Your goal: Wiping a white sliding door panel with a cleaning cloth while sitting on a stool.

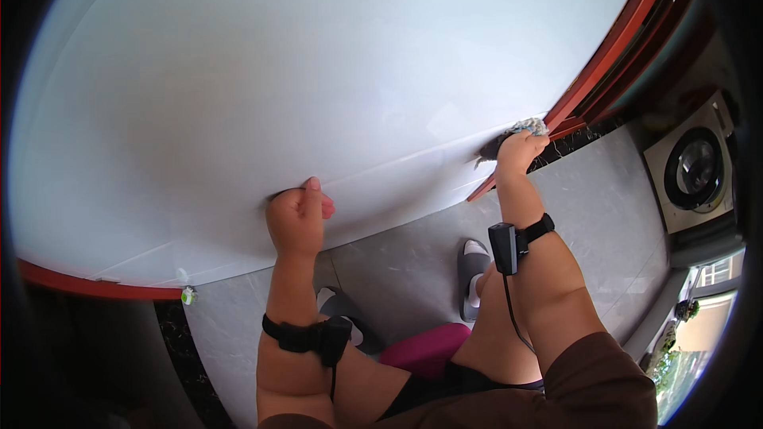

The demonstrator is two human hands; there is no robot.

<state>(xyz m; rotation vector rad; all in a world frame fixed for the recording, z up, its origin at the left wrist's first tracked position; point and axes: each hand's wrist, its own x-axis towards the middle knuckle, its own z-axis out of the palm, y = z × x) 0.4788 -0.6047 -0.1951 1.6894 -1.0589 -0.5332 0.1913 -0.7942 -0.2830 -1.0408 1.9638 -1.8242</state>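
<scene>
My right hand point(520, 150) grips a crumpled cloth point(530, 126) with grey, white and dark parts. It presses the cloth low on the white tiled wall point(334, 71), close to the red door frame point(602, 50). Farther left, my left hand point(303, 213) is at the same wall, fingers curled in and thumb sticking up. Nothing shows in it, and a dark shadow lies on the wall beside it. Whether it touches the wall I cannot tell.
I sit on a magenta seat point(426, 350) above a grey tiled floor point(590, 214). A front-loading washing machine point(691, 167) stands at the right. A small green-and-white object point(188, 295) is at the wall's lower left corner, by red trim point(101, 283). Plants point(664, 357) line a window.
</scene>
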